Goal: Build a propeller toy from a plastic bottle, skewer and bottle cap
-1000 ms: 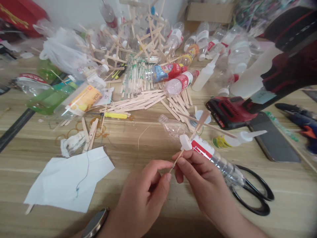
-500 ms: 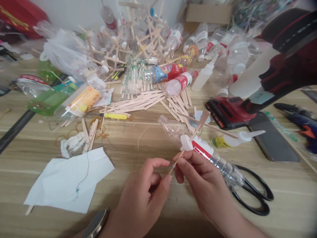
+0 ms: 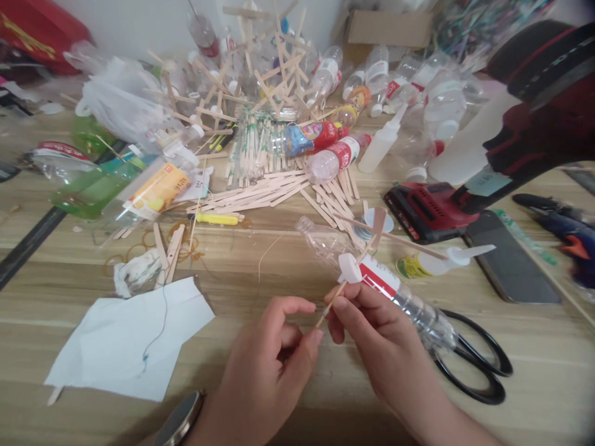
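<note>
My right hand (image 3: 383, 331) pinches a thin wooden skewer (image 3: 335, 296) between thumb and fingers. A white bottle cap (image 3: 349, 268) sits on the skewer just beyond the fingertips. Past the cap, flat wooden sticks (image 3: 378, 228) cross at the skewer's far end like propeller blades. A small, pale, unclear bit is on the skewer close to its near tip. My left hand (image 3: 279, 353) is beside that tip, index finger stretched out and thumb apart from it; the thumb tip is at or very near the skewer's end. Behind the right hand lies a clear plastic bottle (image 3: 379, 275) with a red label.
Black-handled scissors (image 3: 483, 353) lie right of my right hand. A red cordless drill (image 3: 432, 210), a phone (image 3: 511, 257) and a glue bottle (image 3: 432, 263) are farther right. White paper (image 3: 125, 341) lies left. Wooden sticks (image 3: 260, 191) and several bottles crowd the back.
Hardly anything differs. My left index finger has shifted very slightly left; the right hand keeps its pinch on the skewer.
</note>
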Demonstrator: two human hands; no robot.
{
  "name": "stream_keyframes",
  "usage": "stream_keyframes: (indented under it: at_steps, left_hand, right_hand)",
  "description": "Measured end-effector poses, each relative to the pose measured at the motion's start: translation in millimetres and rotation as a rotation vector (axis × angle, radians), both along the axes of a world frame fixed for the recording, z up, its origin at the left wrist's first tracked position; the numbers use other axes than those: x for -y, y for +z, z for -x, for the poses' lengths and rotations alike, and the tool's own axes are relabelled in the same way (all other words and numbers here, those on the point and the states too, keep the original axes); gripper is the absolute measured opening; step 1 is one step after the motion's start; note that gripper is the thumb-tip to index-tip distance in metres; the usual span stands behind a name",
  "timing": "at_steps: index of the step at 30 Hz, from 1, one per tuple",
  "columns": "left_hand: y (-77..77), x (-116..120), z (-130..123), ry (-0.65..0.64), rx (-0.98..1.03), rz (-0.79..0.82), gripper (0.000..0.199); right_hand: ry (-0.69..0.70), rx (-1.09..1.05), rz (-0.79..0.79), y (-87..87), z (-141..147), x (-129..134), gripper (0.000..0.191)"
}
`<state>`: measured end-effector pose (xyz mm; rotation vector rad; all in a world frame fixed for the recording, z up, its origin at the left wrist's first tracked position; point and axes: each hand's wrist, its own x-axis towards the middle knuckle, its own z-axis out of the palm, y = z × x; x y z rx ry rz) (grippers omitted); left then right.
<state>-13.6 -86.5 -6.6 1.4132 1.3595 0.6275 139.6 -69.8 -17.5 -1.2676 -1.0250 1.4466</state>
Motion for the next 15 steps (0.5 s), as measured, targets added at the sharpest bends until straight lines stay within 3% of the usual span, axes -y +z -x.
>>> stream_keyframes:
  at_steps: [6,15]
  left_hand:
    - [-0.6,-3.7,0.7,-0.036,0.011,0.066,0.020]
    - [-1.6,-6.8,1.4,0.052,0.301,0.305,0.026]
  right_hand:
    - [-0.018,0.021,0.005,2.0,0.2,-0.9,0.028]
    - [0.002,0.042,-0.028,1.8,1.1,1.7,0.021]
